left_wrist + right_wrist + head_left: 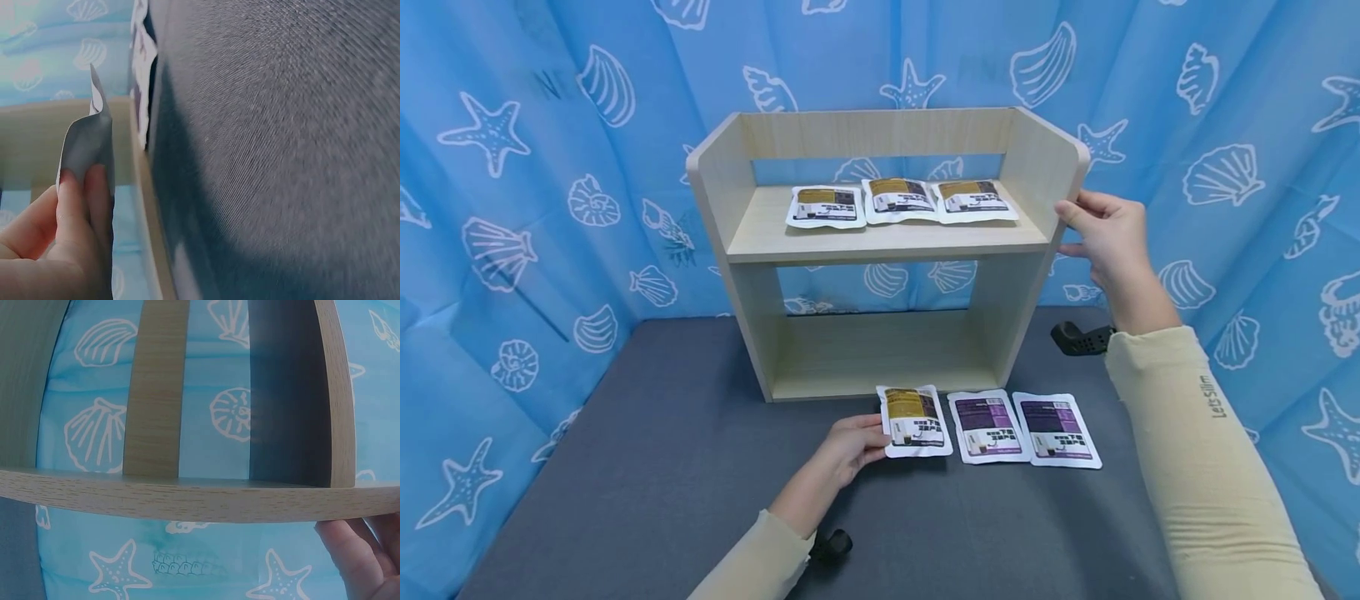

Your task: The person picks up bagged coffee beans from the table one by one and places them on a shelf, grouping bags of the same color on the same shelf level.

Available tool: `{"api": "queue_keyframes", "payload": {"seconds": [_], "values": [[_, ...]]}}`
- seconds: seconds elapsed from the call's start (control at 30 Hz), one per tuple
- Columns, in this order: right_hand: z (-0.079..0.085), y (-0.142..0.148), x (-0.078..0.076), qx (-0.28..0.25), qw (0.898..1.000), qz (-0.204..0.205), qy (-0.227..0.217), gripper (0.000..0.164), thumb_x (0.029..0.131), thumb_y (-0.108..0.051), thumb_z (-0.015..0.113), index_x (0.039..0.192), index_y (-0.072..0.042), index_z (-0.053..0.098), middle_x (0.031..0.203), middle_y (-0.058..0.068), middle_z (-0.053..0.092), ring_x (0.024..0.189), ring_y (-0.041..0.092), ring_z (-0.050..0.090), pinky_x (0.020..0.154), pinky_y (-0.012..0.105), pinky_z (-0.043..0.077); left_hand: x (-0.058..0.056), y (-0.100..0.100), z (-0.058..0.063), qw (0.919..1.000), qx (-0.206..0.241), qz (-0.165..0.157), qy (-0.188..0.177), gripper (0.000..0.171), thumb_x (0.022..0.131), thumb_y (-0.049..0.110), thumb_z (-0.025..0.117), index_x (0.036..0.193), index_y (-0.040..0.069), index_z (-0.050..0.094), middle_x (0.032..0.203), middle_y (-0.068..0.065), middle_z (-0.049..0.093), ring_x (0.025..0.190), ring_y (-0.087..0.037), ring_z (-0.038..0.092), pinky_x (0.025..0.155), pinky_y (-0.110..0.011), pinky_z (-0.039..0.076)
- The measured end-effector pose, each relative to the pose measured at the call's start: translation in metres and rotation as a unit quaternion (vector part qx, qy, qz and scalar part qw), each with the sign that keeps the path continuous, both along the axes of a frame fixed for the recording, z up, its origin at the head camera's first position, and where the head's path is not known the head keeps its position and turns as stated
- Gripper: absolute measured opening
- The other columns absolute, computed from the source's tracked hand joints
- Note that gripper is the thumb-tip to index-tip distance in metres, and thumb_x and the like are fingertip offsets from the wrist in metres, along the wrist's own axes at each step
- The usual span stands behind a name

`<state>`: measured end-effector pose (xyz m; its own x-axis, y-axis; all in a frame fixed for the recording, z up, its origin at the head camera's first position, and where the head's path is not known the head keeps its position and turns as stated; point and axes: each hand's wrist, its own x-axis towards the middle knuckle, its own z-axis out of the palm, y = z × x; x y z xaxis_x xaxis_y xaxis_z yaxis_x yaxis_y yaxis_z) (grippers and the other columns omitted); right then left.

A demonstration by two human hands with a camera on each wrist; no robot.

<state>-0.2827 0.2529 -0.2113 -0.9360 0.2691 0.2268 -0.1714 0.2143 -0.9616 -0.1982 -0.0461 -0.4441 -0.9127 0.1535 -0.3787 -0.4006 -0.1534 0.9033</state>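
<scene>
Left hand (852, 446) has the gold pouch (914, 421) pinched by its left edge, just off the table (655, 475) on the shelf (887, 251)'s near side, probably to leave the front uncovered. Right hand (1111, 236) touches the shelf's right side, maybe steadying it; can't tell if its fingers grip.

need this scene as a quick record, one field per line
left grip: pinches yellow-label pouch by its edge
right grip: touches right side of shelf unit
upper shelf: three yellow-label pouches in a row
table: two purple-label pouches side by side, right of the held one
backdrop: blue curtain with white shells and starfish
</scene>
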Motion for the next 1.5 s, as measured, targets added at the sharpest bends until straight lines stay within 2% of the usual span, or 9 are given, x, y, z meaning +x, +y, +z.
{"api": "queue_keyframes", "payload": {"seconds": [0.23,0.57,0.93,1.17,1.5], "values": [[-0.001,0.001,-0.001,0.004,1.000,-0.002,-0.002,0.054,0.089,-0.033,0.068,0.137,-0.012,0.057,0.136,0.008,0.057,0.118,0.019,0.056,0.060,0.017,0.054,0.004,-0.014,0.007,0.9994,0.031,0.016,0.001,0.045,0.087,-0.017,0.057,0.132,-0.014,0.048,0.122,-0.029,0.060,0.098,-0.027,0.067,0.077,-0.030,0.057],[-0.001,0.002,-0.001,-0.002,1.000,0.003,0.004,0.054,0.088,-0.033,0.068,0.136,-0.010,0.057,0.134,0.008,0.058,0.115,0.018,0.057,0.059,0.017,0.054,0.010,-0.026,0.022,0.9983,0.048,0.031,0.007,0.043,0.088,-0.018,0.055,0.131,-0.015,0.048,0.122,-0.029,0.060,0.096,-0.024,0.067,0.075,-0.028,0.057],[-0.001,0.001,-0.001,0.015,1.000,0.001,0.001,0.055,0.089,-0.035,0.067,0.137,-0.011,0.056,0.136,0.007,0.058,0.117,0.019,0.056,0.060,0.017,0.054,0.020,-0.043,0.045,0.9974,0.045,0.050,0.024,0.044,0.089,-0.016,0.056,0.132,-0.012,0.049,0.121,-0.026,0.061,0.093,-0.022,0.067,0.069,-0.024,0.057],[-0.001,0.000,0.000,0.009,1.000,0.003,0.000,0.056,0.088,-0.034,0.067,0.137,-0.011,0.056,0.136,0.008,0.057,0.117,0.018,0.056,0.060,0.017,0.054,0.025,-0.053,0.057,0.9960,0.051,0.062,0.038,0.041,0.090,-0.015,0.056,0.131,-0.012,0.051,0.113,-0.022,0.066,0.090,-0.020,0.068,0.068,-0.023,0.056],[-0.001,0.000,0.000,0.008,1.000,0.000,-0.002,0.056,0.088,-0.035,0.067,0.138,-0.011,0.055,0.137,0.009,0.056,0.117,0.018,0.056,0.059,0.016,0.054,0.033,-0.066,0.082,0.9957,0.061,0.051,0.048,0.045,0.091,-0.014,0.056,0.135,-0.012,0.048,0.114,-0.020,0.066,0.087,-0.017,0.068,0.066,-0.019,0.055]]}}
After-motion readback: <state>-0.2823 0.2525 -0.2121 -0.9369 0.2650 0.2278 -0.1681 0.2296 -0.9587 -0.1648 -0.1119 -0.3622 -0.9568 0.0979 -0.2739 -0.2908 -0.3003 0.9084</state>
